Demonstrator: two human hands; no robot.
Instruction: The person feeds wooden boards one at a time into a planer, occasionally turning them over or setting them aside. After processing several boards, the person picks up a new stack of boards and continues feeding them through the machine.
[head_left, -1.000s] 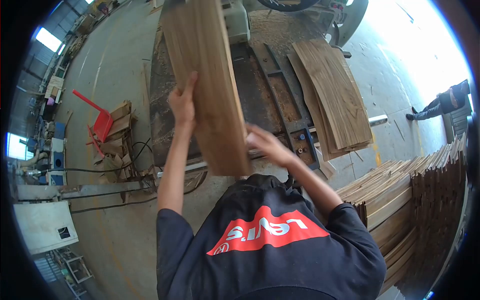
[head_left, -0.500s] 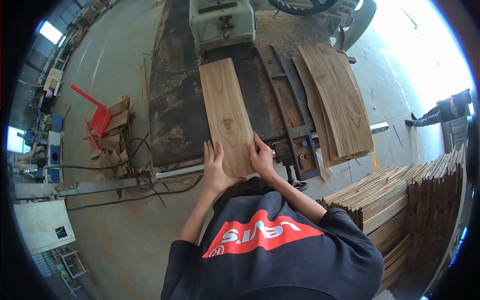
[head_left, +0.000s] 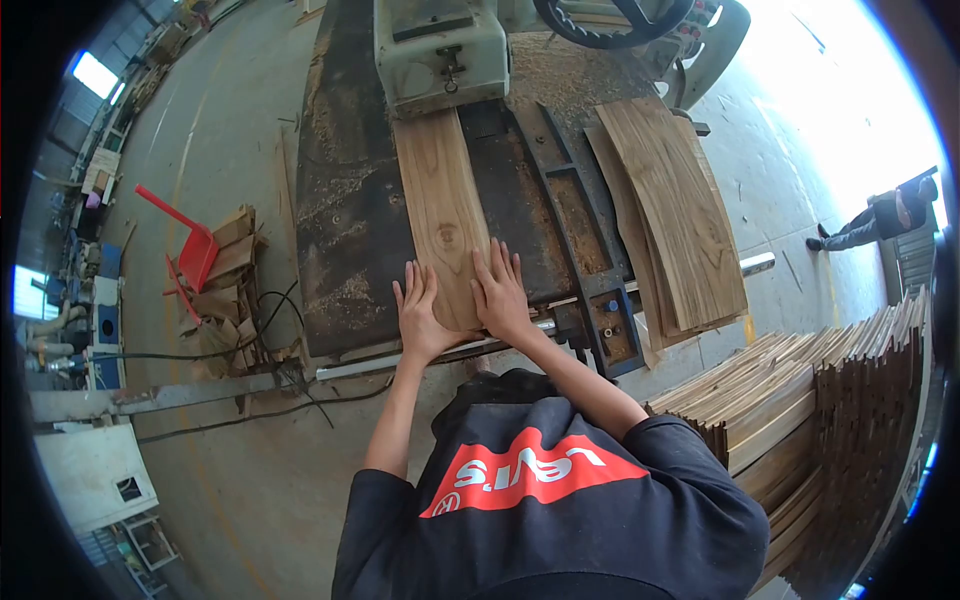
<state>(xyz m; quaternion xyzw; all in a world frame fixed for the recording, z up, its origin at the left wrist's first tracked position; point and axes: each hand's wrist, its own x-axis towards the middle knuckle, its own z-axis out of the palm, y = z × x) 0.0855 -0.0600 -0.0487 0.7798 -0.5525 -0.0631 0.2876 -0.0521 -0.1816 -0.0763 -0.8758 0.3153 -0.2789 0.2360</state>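
A brown wooden board (head_left: 440, 200) with a dark knot lies flat on the dark machine table (head_left: 350, 230). Its far end sits under the front of the pale machine head (head_left: 442, 65), where the tip is hidden. At the near left corner, my left hand (head_left: 422, 318) rests with fingers spread, the thumb along the near edge. My right hand (head_left: 503, 292) lies on the board's right edge, fingers stretched forward and apart. To the right of the board runs a black metal fence (head_left: 560, 170).
Several loose boards (head_left: 680, 210) are stacked right of the fence. A tall pile of boards (head_left: 770, 400) stands at lower right. On the left are a red dustpan (head_left: 200, 255) and wood offcuts (head_left: 235, 260). A person (head_left: 885, 215) is at far right; a black handwheel (head_left: 610, 25) tops the machine.
The board has moved forward, its far end now under the machine head. Both hands have gone forward with it, and the right hand has flattened from the board's side onto its edge.
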